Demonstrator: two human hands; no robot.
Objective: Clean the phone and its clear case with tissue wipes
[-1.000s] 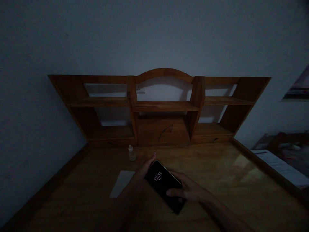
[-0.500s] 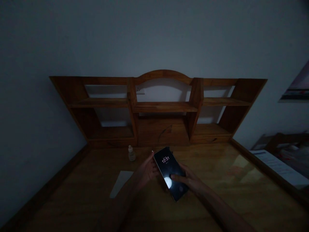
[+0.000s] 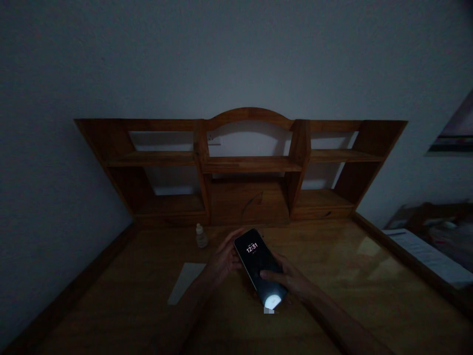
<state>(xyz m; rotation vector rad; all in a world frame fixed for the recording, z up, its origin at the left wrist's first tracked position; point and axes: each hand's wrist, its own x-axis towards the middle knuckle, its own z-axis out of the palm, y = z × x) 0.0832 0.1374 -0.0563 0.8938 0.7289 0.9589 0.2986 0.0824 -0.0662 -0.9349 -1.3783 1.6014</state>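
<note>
A dark smartphone is tilted above the desk, its lit screen reading 12:31 and a bright white reflection showing near its lower end. My right hand grips its lower right side, with the thumb lying across the screen. At the upper left edge, my left hand is closed around the side of the phone, its fingers partly hidden behind it. To the left of that hand, a small pale dropper bottle stands upright. A white sheet of paper lies partly under my left forearm.
The wooden desk carries a wooden shelf unit with compartments and drawers along the wall. A wall socket shows through the middle opening. Right of the desk's raised edge are papers and dark clutter. The room is dim.
The left hand's fingers have closed in against the phone. The phone has tilted slightly, and the bright reflection has slid down to its lower end. The right hand keeps its hold.
</note>
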